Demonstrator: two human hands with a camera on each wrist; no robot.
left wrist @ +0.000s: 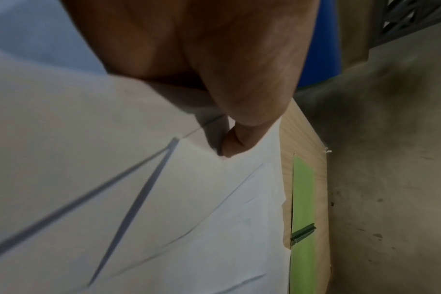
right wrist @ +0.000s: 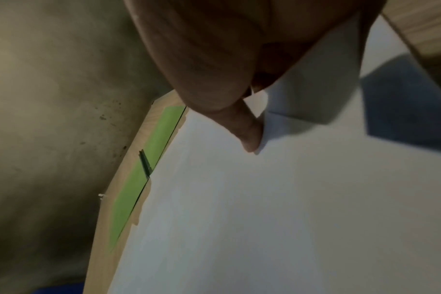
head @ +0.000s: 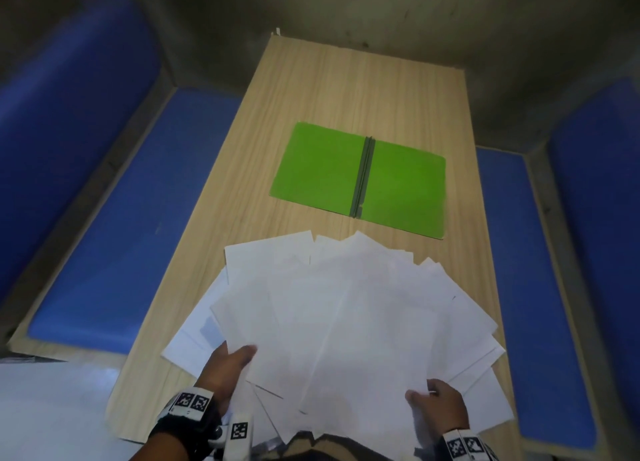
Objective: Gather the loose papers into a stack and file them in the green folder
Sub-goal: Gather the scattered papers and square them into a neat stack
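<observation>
Several white papers (head: 346, 315) lie fanned out over the near half of the wooden table (head: 346, 90). My left hand (head: 228, 363) grips the fan at its lower left, thumb (left wrist: 233, 145) on top and fingers under the sheets. At the lower right edge my right hand (head: 436, 401) pinches the papers (right wrist: 277, 208), thumb (right wrist: 249, 137) pressed on the top sheet. The green folder (head: 360, 176) lies open and flat beyond the papers, its dark spine (head: 363, 178) running down the middle. In both wrist views the green folder (left wrist: 302, 208) (right wrist: 139, 175) shows as a thin strip past the papers (left wrist: 176, 218).
Blue padded benches flank the table on the left (head: 114, 218) and on the right (head: 519, 270). A grey concrete wall (head: 381, 10) stands behind the table's far end. Bare wood shows between the folder and the far edge.
</observation>
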